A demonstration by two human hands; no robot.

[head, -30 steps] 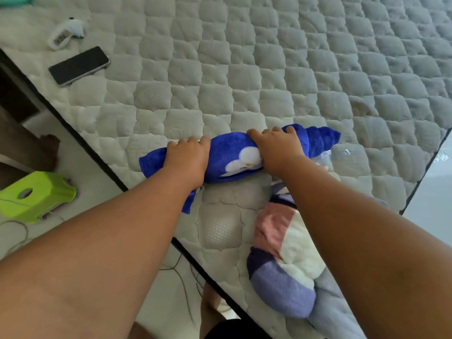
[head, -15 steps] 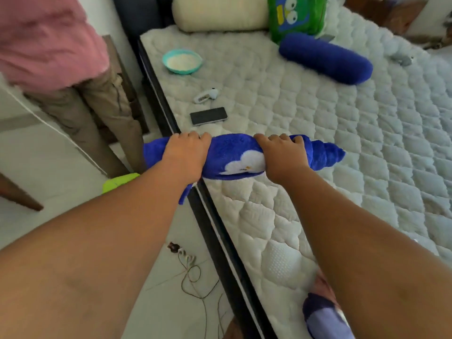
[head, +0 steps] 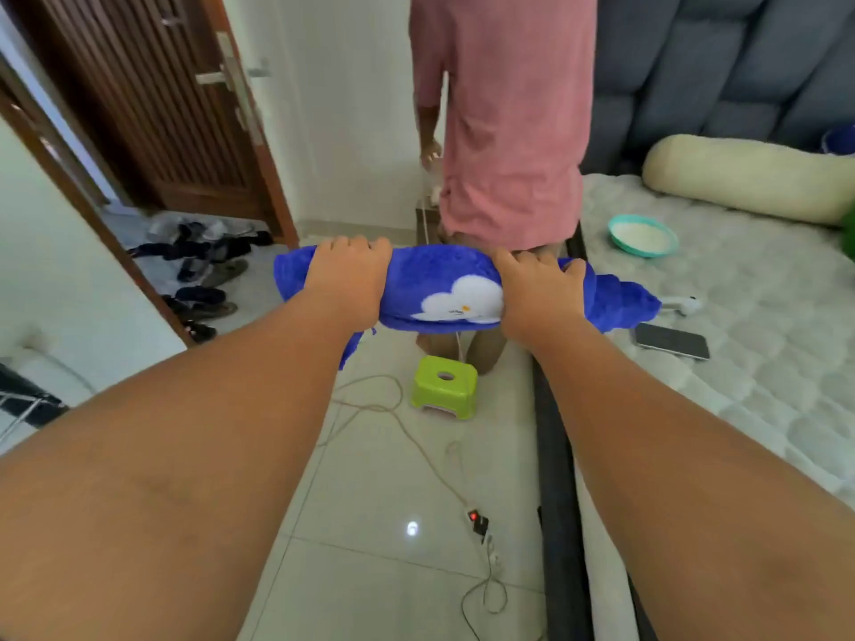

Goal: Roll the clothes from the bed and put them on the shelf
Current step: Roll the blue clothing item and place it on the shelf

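We hold both arms out; left hand [head: 347,282] & right hand [head: 536,293] grasp rolled blue towel [head: 435,275] w/ white cloud print, above floor, bed [head: 763,363] right.

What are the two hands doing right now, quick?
Left hand: closed around the rolled blue cloth, near its left end.
Right hand: closed around the same roll, toward its right end.

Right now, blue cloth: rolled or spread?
Rolled. The blue cloth is a tight cylinder gripped by left hand and right hand, one corner dangling.
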